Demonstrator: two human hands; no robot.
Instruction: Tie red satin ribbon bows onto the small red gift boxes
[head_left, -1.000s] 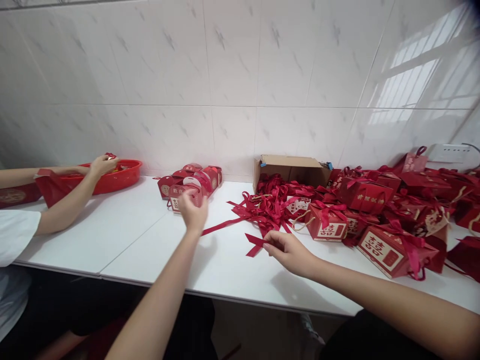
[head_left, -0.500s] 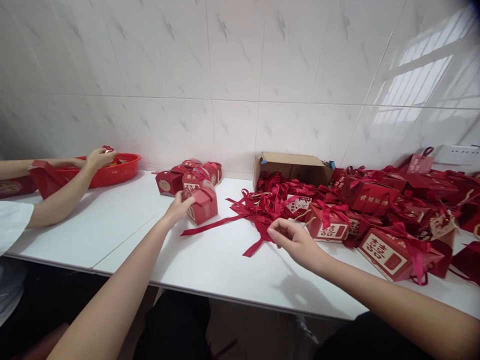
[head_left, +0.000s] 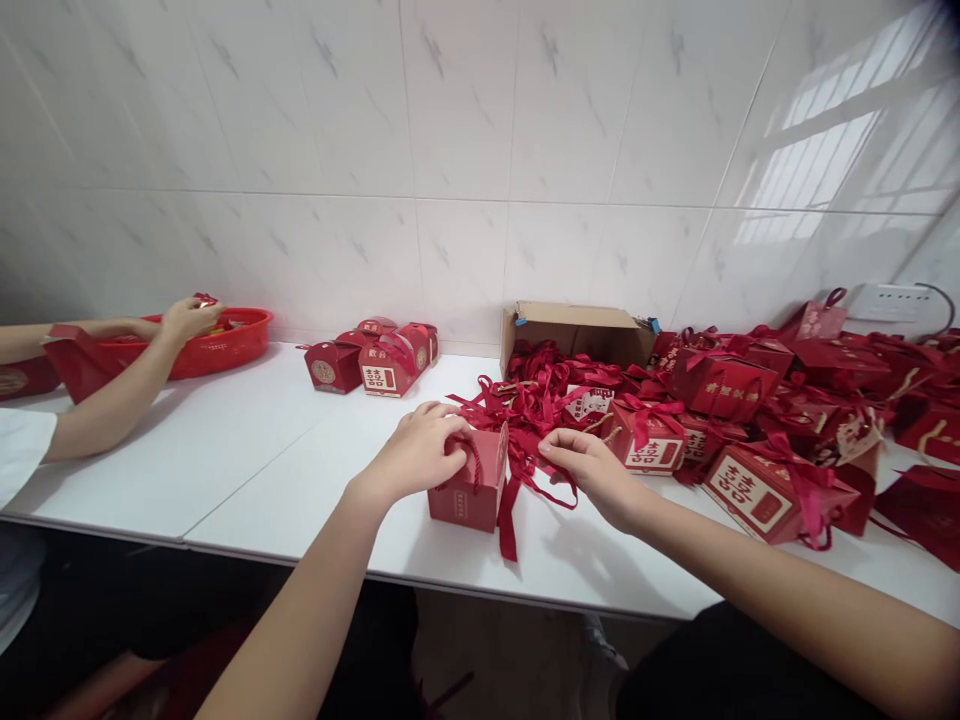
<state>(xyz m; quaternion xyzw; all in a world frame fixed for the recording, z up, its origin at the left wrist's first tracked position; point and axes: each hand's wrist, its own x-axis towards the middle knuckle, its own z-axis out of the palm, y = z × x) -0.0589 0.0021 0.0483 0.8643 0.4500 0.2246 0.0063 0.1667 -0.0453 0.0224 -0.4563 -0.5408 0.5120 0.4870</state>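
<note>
A small red gift box (head_left: 472, 485) stands on the white table (head_left: 247, 470) close to its front edge. My left hand (head_left: 416, 452) rests on the box's top left, fingers curled round its handle. My right hand (head_left: 589, 470) is just right of the box, pinching a dark red ribbon (head_left: 517, 480) that hangs down beside the box. The ribbon's loose end trails toward the table's front edge.
A heap of red ribbons (head_left: 547, 390) and an open cardboard carton (head_left: 577, 330) lie behind the box. Several red gift boxes (head_left: 750, 440) crowd the right side. More small boxes (head_left: 371, 365) stand at the back. Another person's hand (head_left: 187, 318) reaches into a red basin (head_left: 225, 345) at left.
My left hand has carried the red box from the group at the back to the front middle of the table. My right hand with the ribbon has met it there.
</note>
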